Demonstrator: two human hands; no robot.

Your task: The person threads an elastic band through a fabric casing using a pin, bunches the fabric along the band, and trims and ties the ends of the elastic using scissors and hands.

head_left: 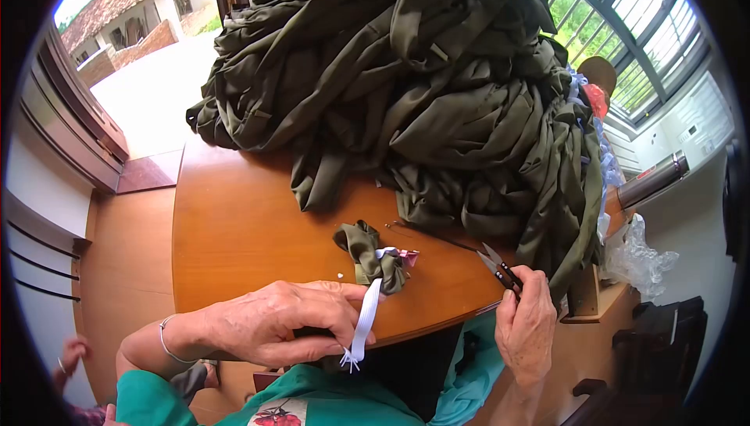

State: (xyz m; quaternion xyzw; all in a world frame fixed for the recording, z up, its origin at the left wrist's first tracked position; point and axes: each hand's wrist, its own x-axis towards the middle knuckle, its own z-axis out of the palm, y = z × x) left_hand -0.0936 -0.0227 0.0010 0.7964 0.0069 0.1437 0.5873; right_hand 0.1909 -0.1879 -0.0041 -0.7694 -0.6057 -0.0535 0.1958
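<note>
My left hand (289, 323) pinches a white elastic band (366, 320) near its frayed lower end, in front of the table edge. The band's other end runs into a small bunched piece of olive fabric (367, 258) on the table. A pink clip-like piece (408, 257) sits at that fabric's right side. On the right, my right hand (526, 324) is closed around black-handled thread snips (498, 266), whose blades are slightly apart and point up and left. The snips stay apart from the elastic.
A large heap of olive fabric strips (375, 90) covers the back of the wooden table (234, 223). To the right are a clear plastic bag (641, 254) and a metal cylinder (655, 180). Another person's hand (74, 354) shows at lower left.
</note>
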